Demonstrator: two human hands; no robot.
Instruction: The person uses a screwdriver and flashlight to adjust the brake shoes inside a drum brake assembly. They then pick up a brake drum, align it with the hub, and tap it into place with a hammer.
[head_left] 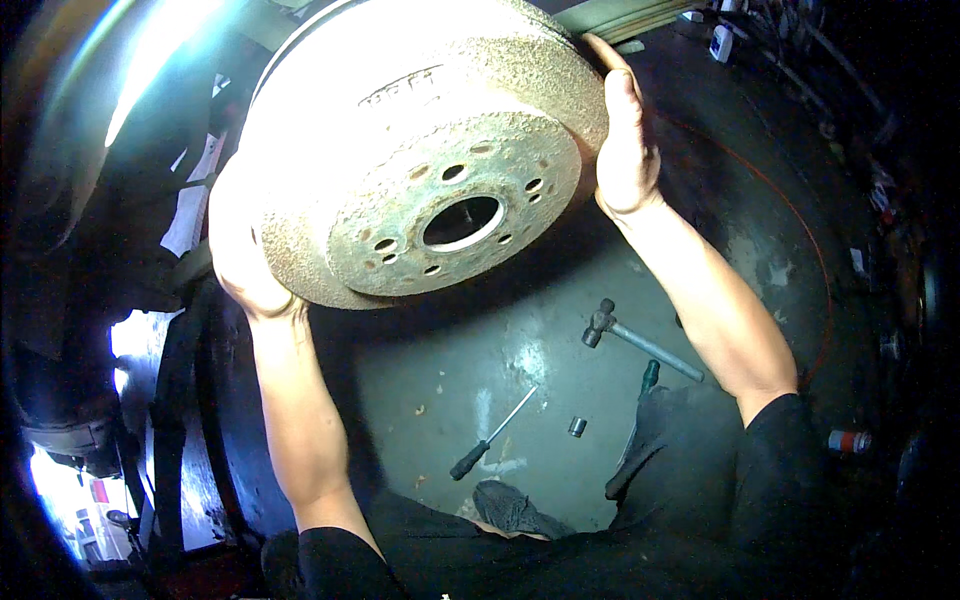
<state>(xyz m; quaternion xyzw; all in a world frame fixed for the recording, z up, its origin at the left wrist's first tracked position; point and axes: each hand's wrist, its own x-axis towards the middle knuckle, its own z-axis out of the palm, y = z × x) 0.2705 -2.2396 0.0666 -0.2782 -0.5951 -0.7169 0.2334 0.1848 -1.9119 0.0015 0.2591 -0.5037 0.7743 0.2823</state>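
A large rusty brake rotor, with a raised hub face, a wide centre hole and a ring of smaller holes, is held up in front of me above the floor. My left hand grips its left edge; glare washes out much of that hand and the rotor's upper left. Around the right edge my right hand is wrapped, fingers reaching up and behind the rim. Below the rotor, a ball-peen hammer, a dark-handled screwdriver and a small metal socket lie on the floor.
Another tool with a green handle lies beside my leg. A thin orange hose or cable curves over the grey floor at right, near a can. A white bottle stands at the far right. A bright light glares at upper left.
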